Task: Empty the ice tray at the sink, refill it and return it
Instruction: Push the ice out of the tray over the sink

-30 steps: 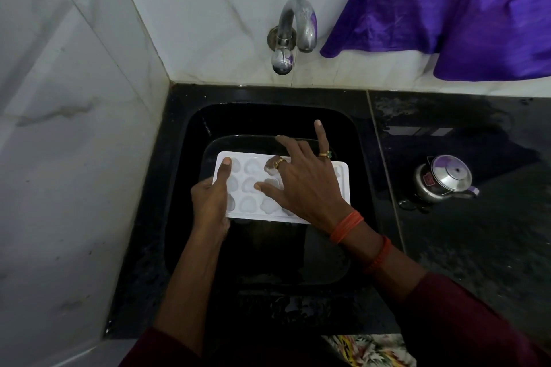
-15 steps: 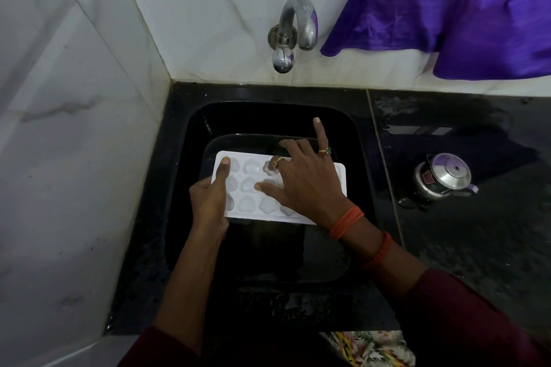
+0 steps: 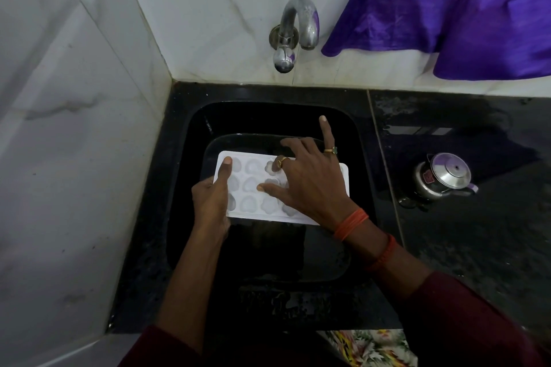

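A white ice tray (image 3: 253, 188) with heart and flower shaped pockets is held level over the black sink (image 3: 354, 134). My left hand (image 3: 211, 199) grips its left end, thumb laid on top, fingers underneath. My right hand (image 3: 307, 179) lies across the tray's right half; thumb and forefinger touch pockets in the middle, the little finger points up and away. The right end of the tray is partly hidden by that hand. A steel tap (image 3: 295, 33) juts from the tiled wall above the sink, and no water runs from it.
A black counter (image 3: 477, 247), wet in patches, extends to the right and carries a small steel kettle (image 3: 444, 179). Purple cloth (image 3: 447, 9) hangs at the upper right. White marble tiles (image 3: 74, 158) close off the left side and back.
The tray and both hands have stayed in nearly the same place. My right fingers have shifted slightly over the middle pockets.
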Available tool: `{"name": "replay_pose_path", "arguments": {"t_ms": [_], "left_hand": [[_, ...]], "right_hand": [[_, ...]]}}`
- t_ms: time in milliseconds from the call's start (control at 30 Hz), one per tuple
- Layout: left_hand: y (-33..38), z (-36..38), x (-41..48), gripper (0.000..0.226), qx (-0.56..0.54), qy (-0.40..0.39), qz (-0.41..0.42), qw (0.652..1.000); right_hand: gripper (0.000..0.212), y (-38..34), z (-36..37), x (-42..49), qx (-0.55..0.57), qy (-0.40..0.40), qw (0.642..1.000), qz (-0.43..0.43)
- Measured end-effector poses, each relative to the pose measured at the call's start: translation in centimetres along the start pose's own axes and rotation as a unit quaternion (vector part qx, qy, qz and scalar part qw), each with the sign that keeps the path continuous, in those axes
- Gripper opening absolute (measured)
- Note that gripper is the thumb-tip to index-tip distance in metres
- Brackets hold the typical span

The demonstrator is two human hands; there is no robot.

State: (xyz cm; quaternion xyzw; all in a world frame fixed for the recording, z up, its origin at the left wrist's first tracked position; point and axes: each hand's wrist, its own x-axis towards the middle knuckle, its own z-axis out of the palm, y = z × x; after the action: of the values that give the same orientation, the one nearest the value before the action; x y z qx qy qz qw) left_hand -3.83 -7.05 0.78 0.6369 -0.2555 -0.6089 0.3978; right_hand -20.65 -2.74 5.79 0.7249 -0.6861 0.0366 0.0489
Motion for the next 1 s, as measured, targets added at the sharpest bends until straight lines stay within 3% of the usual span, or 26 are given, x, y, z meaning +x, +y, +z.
{"name": "replay_pose_path", "arguments": {"t_ms": [600, 800, 1000], "left_hand": [[0.06, -0.32, 0.14, 0.036, 0.001, 0.004, 0.005, 1.000], [0.01, -0.25, 0.02, 0.035, -0.001, 0.005, 0.005, 1.000], [-0.02, -0.28, 0.13, 0.037, 0.003, 0.004, 0.003, 1.000]], "right_hand": [[0.058, -0.24, 0.17, -0.31, 0.012, 0.003, 1.000, -0.013], [0.047, -0.21, 0.50, -0.21, 0.020, 0.035, 0.998, -0.042], [0.049, -0.23, 0.70, -0.46, 0.010, 0.011, 0.999, -0.042]]}}
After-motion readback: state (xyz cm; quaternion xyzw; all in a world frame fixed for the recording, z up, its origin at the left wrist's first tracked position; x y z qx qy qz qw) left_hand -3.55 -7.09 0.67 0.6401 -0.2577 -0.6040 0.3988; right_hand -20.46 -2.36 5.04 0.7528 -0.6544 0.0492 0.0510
